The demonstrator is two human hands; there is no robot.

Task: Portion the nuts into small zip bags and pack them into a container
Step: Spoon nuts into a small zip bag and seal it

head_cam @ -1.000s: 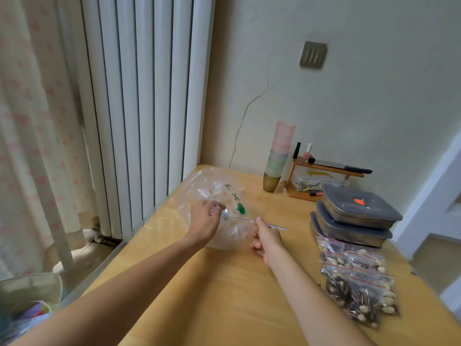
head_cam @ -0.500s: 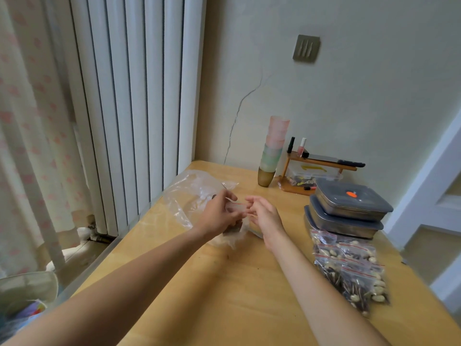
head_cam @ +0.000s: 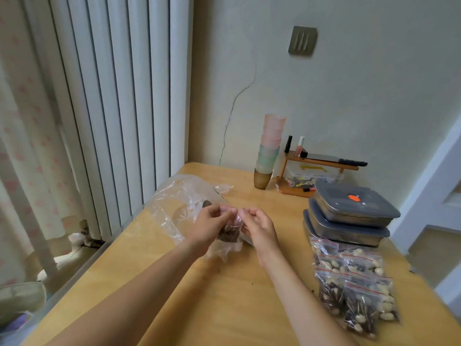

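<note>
Over the pale wooden tabletop [head_cam: 224, 295], the left hand [head_cam: 209, 228] and the right hand [head_cam: 259, 226] met at the top edge of a small clear zip bag [head_cam: 230, 233] holding dark seeds or nuts. The fingertips of each hand pinched that upper edge from opposite sides, so both hands were closed on the bag, which hung between them just above the table. Behind the left hand lay a large crumpled clear plastic bag [head_cam: 179, 203], spread on the table toward the white ribbed radiator [head_cam: 119, 108]. To the right, near the table's edge, a pile of filled small zip bags with red seal strips [head_cam: 354, 283] held pale nuts and dark seeds. Just beyond that pile stood two stacked metal containers with grey lids [head_cam: 349, 216], the upper lid bearing an orange spot. Farther back, close to the wall, a stack of pastel plastic cups [head_cam: 269, 151] stood beside a small wooden shelf [head_cam: 321, 166] carrying little bottles and a dark flat object.
</note>
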